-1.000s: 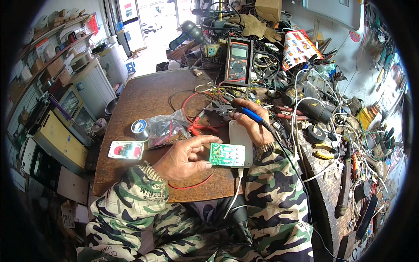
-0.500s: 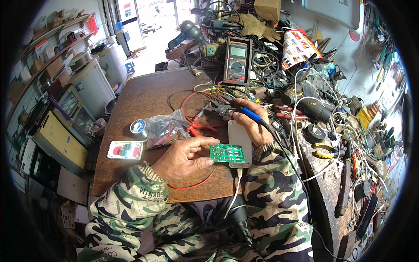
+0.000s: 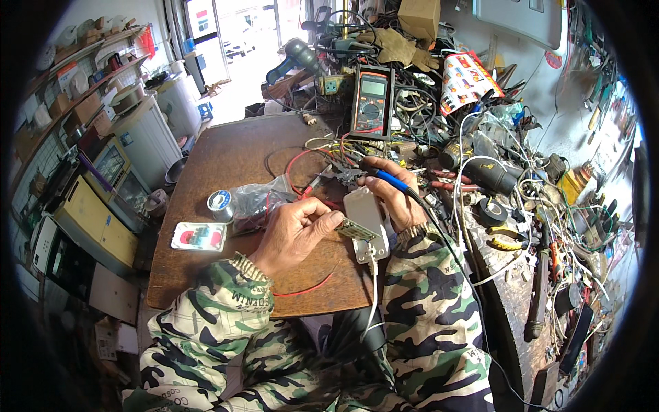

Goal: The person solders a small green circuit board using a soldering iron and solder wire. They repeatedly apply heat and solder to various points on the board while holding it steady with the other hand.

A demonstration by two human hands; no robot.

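Between the thumb and fingers of my left hand [image 3: 294, 232] is a green circuit board [image 3: 357, 229], tipped up so that it shows nearly edge-on. My right hand [image 3: 397, 199] is closed round the blue handle of a soldering iron [image 3: 392, 180], whose black cable runs down past my right sleeve. The iron's tip is hard to make out against the clutter beyond. Just behind the board lies a white plastic case [image 3: 366, 209], with a white cable [image 3: 373, 281] leaving its near end and hanging over the table edge.
Left on the wooden table [image 3: 226, 151] are a solder spool [image 3: 220, 201], a clear plastic bag [image 3: 259, 200] and a small white tray [image 3: 199, 237]. A multimeter [image 3: 372, 103] stands at the back. Tools, tangled cables and black tape [image 3: 491, 211] crowd the right side.
My left hand has turned the board from face-up to nearly edge-on. The white case has shifted slightly left. My right hand stays almost in place with the soldering iron.
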